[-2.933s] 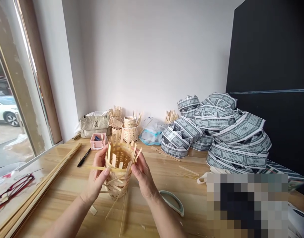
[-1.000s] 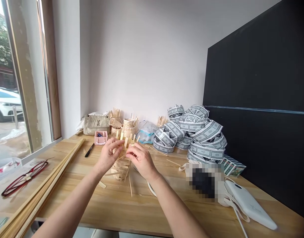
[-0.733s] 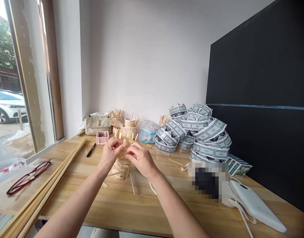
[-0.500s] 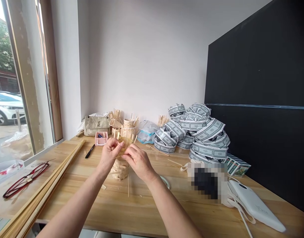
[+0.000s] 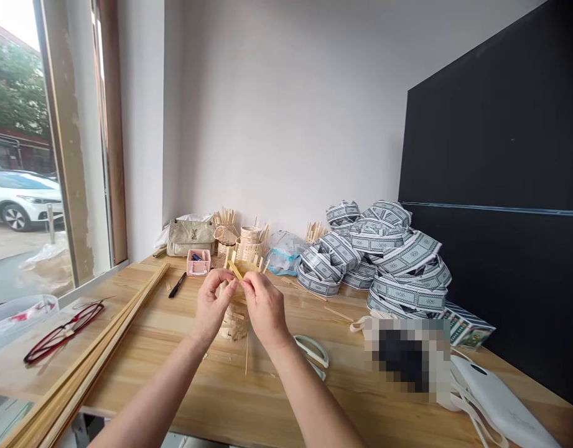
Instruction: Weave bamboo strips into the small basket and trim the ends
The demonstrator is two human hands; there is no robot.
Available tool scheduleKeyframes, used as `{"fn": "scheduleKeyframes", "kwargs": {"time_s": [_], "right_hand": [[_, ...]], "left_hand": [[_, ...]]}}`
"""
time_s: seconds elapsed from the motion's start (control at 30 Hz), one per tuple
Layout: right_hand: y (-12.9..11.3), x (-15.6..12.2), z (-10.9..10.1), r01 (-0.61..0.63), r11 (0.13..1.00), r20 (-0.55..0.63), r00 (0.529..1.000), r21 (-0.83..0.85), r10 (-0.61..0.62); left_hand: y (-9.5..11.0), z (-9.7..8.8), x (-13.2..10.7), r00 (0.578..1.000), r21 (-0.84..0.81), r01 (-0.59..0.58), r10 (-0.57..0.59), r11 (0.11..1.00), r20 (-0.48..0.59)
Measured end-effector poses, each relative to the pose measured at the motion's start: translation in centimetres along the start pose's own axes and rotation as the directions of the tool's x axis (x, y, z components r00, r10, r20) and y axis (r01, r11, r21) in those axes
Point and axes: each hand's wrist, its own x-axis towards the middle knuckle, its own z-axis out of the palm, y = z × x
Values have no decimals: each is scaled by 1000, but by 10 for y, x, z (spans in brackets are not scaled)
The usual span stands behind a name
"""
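Note:
A small woven basket (image 5: 233, 325) of pale flat strips stands upright on the table, its loose strip ends sticking up around the top. Above its rim, a yellowish flat strip (image 5: 236, 270) slants between my fingers. My left hand (image 5: 214, 302) is closed at the basket's left side, with thumb and fingertips pinching at the strip. On the other side my right hand (image 5: 266, 305) pinches the strip between thumb and finger. Both hands hide much of the basket's upper part. One thin strip end hangs down in front of it.
Long strips (image 5: 104, 330) lie along the left, beside red glasses (image 5: 65, 333) and a black pen (image 5: 177, 285). Scissors with pale handles (image 5: 314, 351) lie right of the basket. Patterned ribbon rolls (image 5: 405, 267), a handbag (image 5: 191, 238), a pink box (image 5: 198, 262) and other baskets stand behind.
My right hand has turned more upright and risen slightly, and the yellowish strip now shows above my fingertips. The view has swung a little left, uncovering more of the scissors.

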Motion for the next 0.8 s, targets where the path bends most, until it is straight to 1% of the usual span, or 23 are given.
{"fn": "scheduleKeyframes", "kwargs": {"time_s": [0.07,0.13,0.2,0.27,0.37,0.4,0.47,0.53,0.6,0.63,0.7,0.73,0.8], "right_hand": [[-4,1,2,-22,999,0,1000,-27,22],[-8,3,2,-31,998,25,999,-56,33],[-10,4,3,-33,997,56,998,-66,37],[-11,5,3,-35,999,72,997,-34,37],[-11,6,4,-46,999,78,996,21,44],[-11,6,4,-53,998,81,995,19,51],[-11,7,5,-64,998,95,993,-15,66],[-10,8,6,-72,996,109,991,-51,77],[-9,9,7,-71,996,101,992,-53,76],[-8,9,7,-70,997,91,993,-43,74],[-6,10,7,-67,997,80,994,-24,69],[-5,11,7,-65,998,82,994,-20,67],[-3,12,7,-59,998,98,993,-20,60]], "left_hand": [[-1,1,0,999,42,-49,50,998,-19],[-2,2,0,998,59,-62,64,996,-28],[-4,2,0,998,46,-44,45,998,-32],[-5,1,-2,999,24,-15,16,1000,-38],[-6,-2,-4,1000,-14,5,-5,1000,-8],[-7,-3,-5,1000,-34,5,-5,999,3],[-8,-4,-6,1000,-107,-3,2,994,-8],[-7,-4,-5,999,-202,-22,12,979,-51],[-6,-4,-3,994,-287,-32,-1,957,-114],[-6,-3,-2,988,-324,-26,-26,946,-155],[-6,-3,1,966,-407,19,-122,913,-229],[-6,-3,3,954,-450,57,-181,891,-239],[-9,-4,7,942,-513,148,-278,846,-186]]}}
